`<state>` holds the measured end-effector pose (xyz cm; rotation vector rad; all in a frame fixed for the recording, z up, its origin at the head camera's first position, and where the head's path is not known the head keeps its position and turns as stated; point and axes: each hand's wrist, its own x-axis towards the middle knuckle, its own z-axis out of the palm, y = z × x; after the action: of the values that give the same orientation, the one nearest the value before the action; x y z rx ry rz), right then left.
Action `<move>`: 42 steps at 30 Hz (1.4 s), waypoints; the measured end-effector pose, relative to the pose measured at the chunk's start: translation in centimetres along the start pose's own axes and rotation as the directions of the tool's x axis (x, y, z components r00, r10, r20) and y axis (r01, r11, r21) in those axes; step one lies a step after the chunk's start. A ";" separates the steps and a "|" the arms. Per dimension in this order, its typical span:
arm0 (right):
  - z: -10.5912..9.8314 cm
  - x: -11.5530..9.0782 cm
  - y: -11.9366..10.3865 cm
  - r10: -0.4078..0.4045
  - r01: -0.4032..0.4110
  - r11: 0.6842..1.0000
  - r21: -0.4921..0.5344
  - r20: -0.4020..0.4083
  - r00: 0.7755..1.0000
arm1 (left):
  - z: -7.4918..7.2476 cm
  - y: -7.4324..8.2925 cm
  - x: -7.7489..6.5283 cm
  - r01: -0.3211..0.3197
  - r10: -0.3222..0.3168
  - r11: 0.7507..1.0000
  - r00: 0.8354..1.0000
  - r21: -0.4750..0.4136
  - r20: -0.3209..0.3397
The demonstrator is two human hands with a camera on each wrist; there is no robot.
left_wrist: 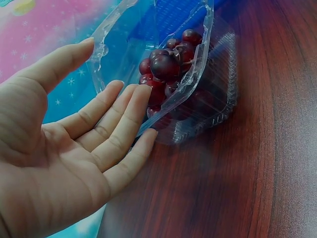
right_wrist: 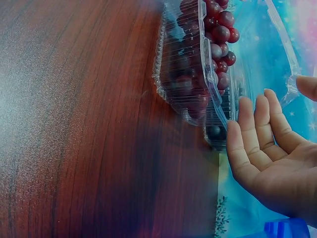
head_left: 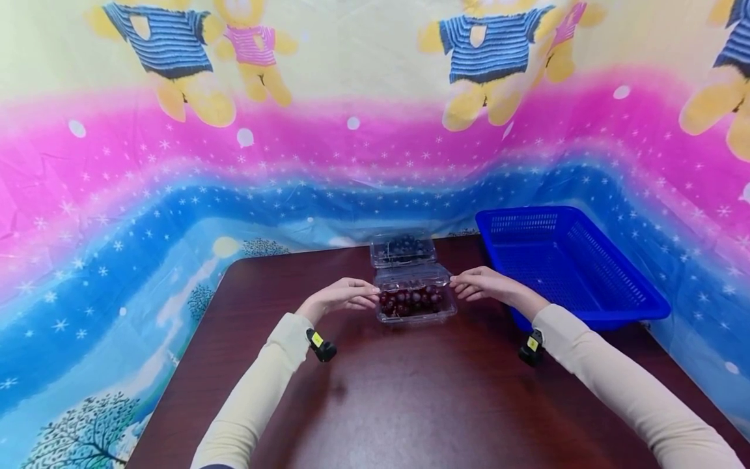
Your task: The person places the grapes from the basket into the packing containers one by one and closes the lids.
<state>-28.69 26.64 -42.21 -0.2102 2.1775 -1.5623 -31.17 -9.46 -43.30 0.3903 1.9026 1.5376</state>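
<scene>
A clear plastic clamshell box (head_left: pixel 417 318) holds red grapes (head_left: pixel 410 301) on the table, its hinged lid (head_left: pixel 410 273) raised at the back. At the left end of the box is my left hand (head_left: pixel 346 294). Its thumb (left_wrist: pixel 85 48) touches the lid's edge, while the relaxed fingers (left_wrist: pixel 130 111) lie along the rim of the base. My right hand (head_left: pixel 482 284) mirrors it at the other end. There, the fingertips (right_wrist: pixel 233 130) meet the box rim and the thumb (right_wrist: pixel 307 85) is at the lid's edge. The palms face the box.
Right behind stands a second clear box (head_left: pixel 404 249) with dark round fruit inside. A blue perforated basket (head_left: pixel 609 260) sits at the right back of the brown wooden table (head_left: pixel 375 397). A patterned cloth (head_left: pixel 328 150) hangs behind and at both sides.
</scene>
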 end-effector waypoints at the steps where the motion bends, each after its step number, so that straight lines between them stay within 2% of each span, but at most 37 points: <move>1: 0.0 0.0 0.0 0.002 -0.002 1.000 -0.001 0.004 1.000 | 0.0 0.0 0.0 0.002 -0.002 1.000 1.000 0.001 0.001; 10: 0.0 -0.2 0.0 0.029 -0.027 0.999 -0.043 0.039 0.999 | 0.1 0.2 -0.2 0.025 -0.026 1.000 0.999 0.014 0.034; 25: 0.4 -0.3 0.5 0.062 -0.062 0.998 0.006 0.059 0.996 | 0.2 -0.5 -0.1 0.019 -0.021 0.999 0.997 0.034 0.079; 35: 0.6 -0.6 0.8 0.028 -0.030 0.999 0.029 0.080 0.996 | 0.4 -0.9 -0.1 0.074 -0.074 0.997 0.996 0.016 0.046; 42: 0.7 -0.6 1.0 0.025 -0.025 1.000 0.006 0.063 0.998 | 0.3 -1.3 0.0 0.067 -0.068 0.997 0.997 0.027 0.038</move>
<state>-27.73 26.57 -43.15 -0.2258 2.1186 -1.5288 -30.76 -9.60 -44.52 0.3610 1.8876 1.4533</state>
